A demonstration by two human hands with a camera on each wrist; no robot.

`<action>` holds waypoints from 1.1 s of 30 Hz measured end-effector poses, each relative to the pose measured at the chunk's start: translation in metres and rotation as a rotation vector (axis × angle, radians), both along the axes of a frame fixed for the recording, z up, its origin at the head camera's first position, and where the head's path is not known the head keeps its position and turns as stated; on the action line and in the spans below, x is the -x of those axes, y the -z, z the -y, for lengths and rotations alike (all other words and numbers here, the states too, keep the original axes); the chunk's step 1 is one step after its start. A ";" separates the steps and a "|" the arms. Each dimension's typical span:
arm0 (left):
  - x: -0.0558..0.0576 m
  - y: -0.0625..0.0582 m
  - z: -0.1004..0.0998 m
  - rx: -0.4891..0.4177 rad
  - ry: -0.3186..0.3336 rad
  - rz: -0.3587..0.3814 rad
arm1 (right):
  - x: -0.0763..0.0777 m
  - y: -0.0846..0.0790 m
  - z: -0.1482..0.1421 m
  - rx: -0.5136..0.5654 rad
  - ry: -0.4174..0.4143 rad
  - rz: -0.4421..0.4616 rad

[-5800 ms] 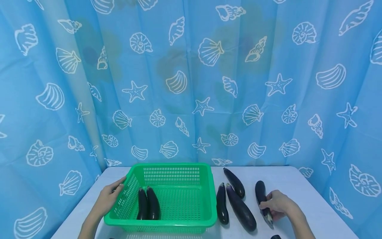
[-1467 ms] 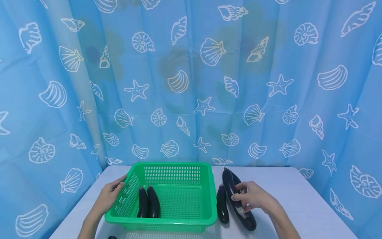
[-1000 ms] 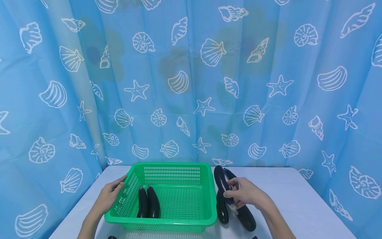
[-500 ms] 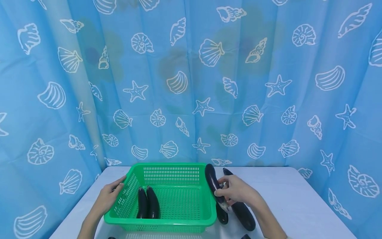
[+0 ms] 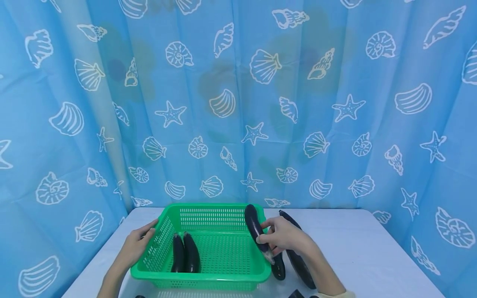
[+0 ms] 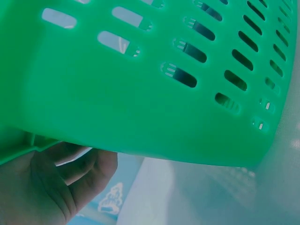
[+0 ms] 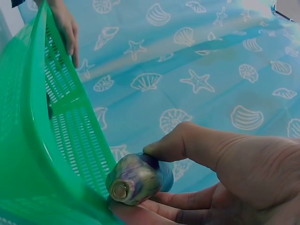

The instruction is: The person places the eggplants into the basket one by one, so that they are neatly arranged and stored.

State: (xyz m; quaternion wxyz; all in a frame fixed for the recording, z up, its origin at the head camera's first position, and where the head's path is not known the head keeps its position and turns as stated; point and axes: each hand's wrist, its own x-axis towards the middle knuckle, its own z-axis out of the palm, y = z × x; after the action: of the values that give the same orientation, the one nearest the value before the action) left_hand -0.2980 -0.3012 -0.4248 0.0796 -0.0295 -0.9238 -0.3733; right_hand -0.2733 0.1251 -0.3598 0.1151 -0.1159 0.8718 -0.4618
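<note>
An eggplant (image 5: 254, 227) slants across the right rim of the green plastic basket (image 5: 201, 276), gripped near its stem by my right hand (image 5: 283, 236). In the right wrist view its pale stem end (image 7: 133, 180) faces the camera, between thumb and fingers. My left hand (image 5: 136, 246) holds the basket's left rim, and the left wrist view shows its fingers (image 6: 96, 173) curled at the rim. Inside the basket, two eggplants lie side by side on the left: one (image 5: 178, 253) and another (image 5: 191, 252).
Right of the basket, a smaller eggplant (image 5: 278, 269) and a larger one (image 5: 302, 269) lie on the white table (image 5: 357, 240), partly behind my right hand and arm. Dark ends (image 5: 296, 294) show at the bottom edge. A blue shell-print curtain (image 5: 238, 103) hangs behind.
My right hand took the eggplant from the right side of the table and carried it left, over the other eggplants, to the basket's right rim. The left hand stayed on the rim.
</note>
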 end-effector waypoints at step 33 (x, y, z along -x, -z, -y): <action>0.000 0.000 0.001 -0.012 0.007 -0.007 | 0.014 0.015 0.051 0.026 -0.085 0.082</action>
State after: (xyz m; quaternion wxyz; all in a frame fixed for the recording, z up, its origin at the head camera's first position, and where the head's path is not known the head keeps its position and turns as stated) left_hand -0.2982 -0.3018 -0.4252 0.0818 -0.0337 -0.9212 -0.3789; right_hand -0.2875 0.0738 -0.3744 0.1687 -0.1351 0.8547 -0.4720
